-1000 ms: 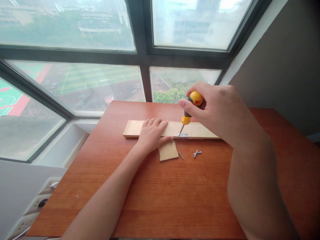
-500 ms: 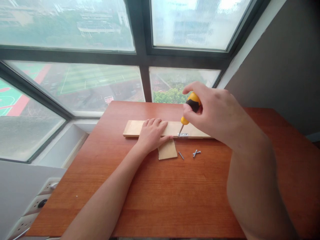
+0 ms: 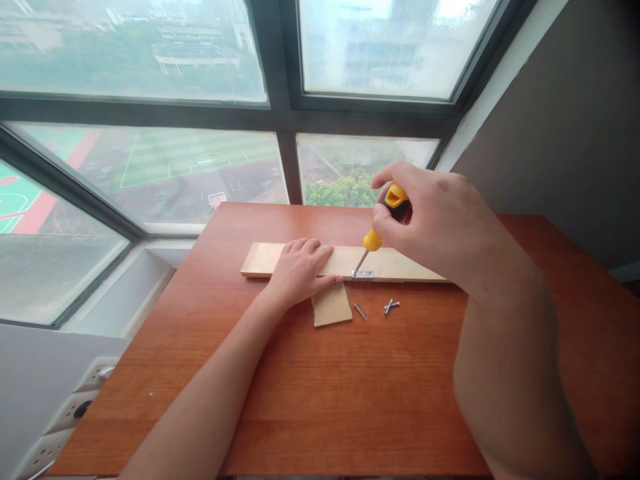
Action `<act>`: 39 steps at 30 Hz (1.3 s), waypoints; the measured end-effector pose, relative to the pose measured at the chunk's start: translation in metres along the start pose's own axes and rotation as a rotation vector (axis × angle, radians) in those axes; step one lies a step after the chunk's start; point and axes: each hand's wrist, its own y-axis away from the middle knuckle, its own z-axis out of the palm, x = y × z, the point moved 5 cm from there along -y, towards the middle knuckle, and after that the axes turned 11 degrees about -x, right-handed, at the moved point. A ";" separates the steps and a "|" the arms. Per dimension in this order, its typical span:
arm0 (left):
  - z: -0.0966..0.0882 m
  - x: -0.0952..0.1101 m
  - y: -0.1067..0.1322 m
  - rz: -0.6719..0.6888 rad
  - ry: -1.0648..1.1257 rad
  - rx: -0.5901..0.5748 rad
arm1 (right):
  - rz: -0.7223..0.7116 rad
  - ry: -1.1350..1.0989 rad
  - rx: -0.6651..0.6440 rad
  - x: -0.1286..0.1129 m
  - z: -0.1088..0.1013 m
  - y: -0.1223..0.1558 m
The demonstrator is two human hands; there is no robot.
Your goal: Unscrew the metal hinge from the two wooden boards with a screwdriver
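My right hand (image 3: 440, 217) grips a yellow and black screwdriver (image 3: 373, 240) by its handle, the index finger raised near the handle's end. The screwdriver leans to the right, its tip at the left end of a small metal hinge (image 3: 364, 275) on the near edge of a long wooden board (image 3: 415, 265). My left hand (image 3: 300, 270) lies flat on that board, fingers stretched out and thumb pointing right along the near edge. Under the thumb side, a thin square piece of wood (image 3: 333, 309) sticks out toward me. My right hand and forearm cover the board's right end.
One loose screw (image 3: 361, 311) lies right of the square piece, and a crossed pair of screws (image 3: 391, 306) farther right. The brown table (image 3: 350, 393) stands against framed windows (image 3: 200, 160). Wall sockets (image 3: 75, 408) are at the lower left.
The screwdriver handle has tipped to the right and turned in my right hand, while its tip stays at the hinge. The board and square piece have shifted slightly left and toward me in view.
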 end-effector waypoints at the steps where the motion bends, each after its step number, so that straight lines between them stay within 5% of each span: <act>1: 0.000 0.000 0.000 0.003 0.006 -0.002 | -0.011 -0.015 -0.013 0.000 0.000 0.001; 9: 0.000 -0.002 0.000 0.005 -0.003 -0.007 | 0.052 0.051 0.026 -0.001 0.002 -0.001; 15: -0.001 -0.001 0.000 0.010 0.004 -0.007 | -0.047 -0.009 0.016 -0.007 0.004 -0.002; 39: 0.001 -0.001 -0.002 -0.028 -0.012 0.009 | 0.088 0.061 0.039 0.001 0.007 -0.006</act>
